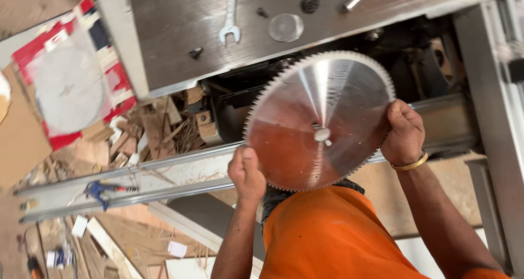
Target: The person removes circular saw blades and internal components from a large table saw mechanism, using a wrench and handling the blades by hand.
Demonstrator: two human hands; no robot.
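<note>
Workshop clutter frames our view: a brushed steel machine table [180, 22] fills the upper field, and below it runs a pale aluminium rail [136, 178] over a floor strewn with wood offcuts [147, 132] and shavings. We hold a large circular saw blade [319, 121] upright in front of the dark opening beneath the table, its flat face turned toward us. Its bright polished disc is ringed with many small teeth, shows radial streaks of reflected light and an orange tint across its lower half, and carries a small hub at the centre. Our left hand [246, 172] pinches the blade's lower left edge, thumb pressed on the face; our right hand [404, 133], with a gold bangle [410, 164] at the wrist, is closed around the right edge. On the table lie an open-ended wrench [230, 17] and a clear round disc [286, 27]. At far left, a flat square package [73, 74] in red, white and dark blue rests tilted, with a pale circular shape showing through its front. A blue-handled clamp [101, 190] lies on the rail at left.
</note>
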